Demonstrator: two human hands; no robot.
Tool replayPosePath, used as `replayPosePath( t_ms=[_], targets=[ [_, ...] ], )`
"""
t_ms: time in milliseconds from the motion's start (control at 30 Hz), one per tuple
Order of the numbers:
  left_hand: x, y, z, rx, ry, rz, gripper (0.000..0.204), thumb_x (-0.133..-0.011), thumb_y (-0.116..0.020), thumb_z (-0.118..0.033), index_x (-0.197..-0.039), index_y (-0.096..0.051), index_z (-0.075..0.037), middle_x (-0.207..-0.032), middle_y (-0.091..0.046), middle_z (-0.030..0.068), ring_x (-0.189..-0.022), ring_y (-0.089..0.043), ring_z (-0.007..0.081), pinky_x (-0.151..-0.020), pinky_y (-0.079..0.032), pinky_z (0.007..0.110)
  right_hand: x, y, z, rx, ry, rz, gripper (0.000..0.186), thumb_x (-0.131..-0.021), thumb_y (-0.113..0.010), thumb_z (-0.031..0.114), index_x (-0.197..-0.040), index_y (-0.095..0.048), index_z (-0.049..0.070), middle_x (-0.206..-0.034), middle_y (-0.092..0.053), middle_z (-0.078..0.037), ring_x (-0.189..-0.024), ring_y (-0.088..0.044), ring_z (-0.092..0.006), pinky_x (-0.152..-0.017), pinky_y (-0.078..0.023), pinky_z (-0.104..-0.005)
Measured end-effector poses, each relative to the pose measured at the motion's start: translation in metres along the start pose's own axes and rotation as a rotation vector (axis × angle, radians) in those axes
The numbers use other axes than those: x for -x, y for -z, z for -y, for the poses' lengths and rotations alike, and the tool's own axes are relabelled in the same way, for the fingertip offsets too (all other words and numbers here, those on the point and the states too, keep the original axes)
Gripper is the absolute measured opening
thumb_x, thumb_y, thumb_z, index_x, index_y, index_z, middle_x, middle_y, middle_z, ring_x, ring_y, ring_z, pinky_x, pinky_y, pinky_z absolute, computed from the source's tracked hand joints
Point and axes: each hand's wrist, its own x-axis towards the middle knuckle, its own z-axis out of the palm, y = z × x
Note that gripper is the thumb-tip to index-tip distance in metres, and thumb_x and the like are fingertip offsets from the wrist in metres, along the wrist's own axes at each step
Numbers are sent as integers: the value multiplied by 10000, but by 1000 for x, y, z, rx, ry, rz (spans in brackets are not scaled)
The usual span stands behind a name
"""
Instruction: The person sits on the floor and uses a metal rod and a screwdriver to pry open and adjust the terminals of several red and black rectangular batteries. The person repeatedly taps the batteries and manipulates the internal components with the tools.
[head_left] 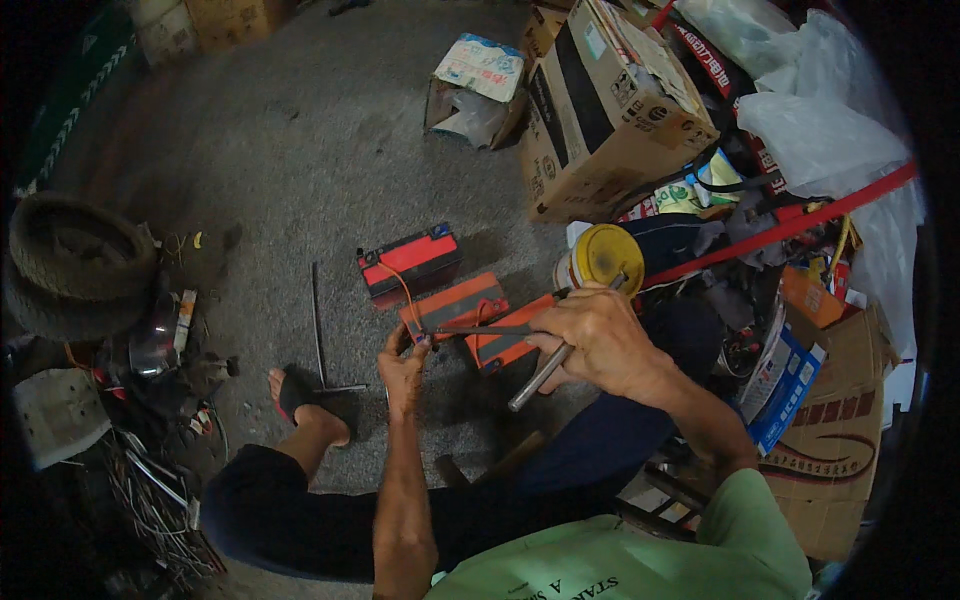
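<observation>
My right hand [595, 335] is closed around a metal T-handle wrench [540, 376], whose long shaft runs left to the end of the middle orange battery [450, 300]. There my left hand [405, 365] has its fingers pinched at the battery's corner, by the shaft's tip and a wire; what they hold is too small to make out. A red battery [400, 260] with an orange wire lies behind. Another orange battery [500, 350] lies to the right, partly under the shaft and my right hand. A second T-shaped tool [315, 320] lies on the floor at left.
Two tyres [80, 260], scrap metal and cables [150, 510] lie at left. Cardboard boxes [610, 120], a yellow-lidded bucket [606, 250], plastic bags [820, 140], a red bar [780, 230] and mixed clutter crowd the right. My bare legs and feet in sandals [305, 420] flank the batteries.
</observation>
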Motion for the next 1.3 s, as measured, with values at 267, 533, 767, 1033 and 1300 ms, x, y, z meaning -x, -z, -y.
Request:
replayPosePath(
  t_ms=[267,533,767,1033,1300],
  targets=[
    [-1,5,-4,-205,-5,6,575,-732,-818,-45,-1267,-620,23,-1182,-685,181,-1106,-658,306,-994,-498,433,-10,2,16,54,12,55,257,-634,-730,24,-882,-681,67,-814,-692,-87,-841,-677,-280,-762,-442,-401],
    [-5,-2,-3,-181,4,7,506,-745,-762,-19,-1214,-580,20,-1178,-671,169,-1118,-649,297,-988,-498,416,-14,-6,16,74,50,50,212,-653,-732,40,-853,-674,80,-798,-680,-78,-848,-675,-285,-762,-448,-400],
    [-8,0,-3,-308,-5,-7,551,-734,-755,-29,-1241,-546,20,-1205,-650,186,-1125,-638,308,-994,-486,400,-29,-4,28,300,272,93,92,-695,-689,100,-781,-656,88,-733,-654,-50,-786,-658,-223,-768,-453,-360],
    [-6,2,-1,-215,-55,28,550,-762,-732,-52,-1266,-526,28,-1208,-639,177,-1139,-614,287,-985,-486,393,-38,-9,41,415,496,97,79,-692,-663,129,-748,-648,75,-677,-611,-20,-719,-598,-183,-745,-449,-339],
    [-7,4,2,-200,23,39,709,-730,-856,-167,-1314,-493,5,-1204,-640,176,-1104,-628,280,-930,-536,411,-14,-14,26,355,360,25,173,-702,-665,122,-851,-685,36,-693,-586,-29,-741,-577,-188,-710,-439,-348]
  ],
)
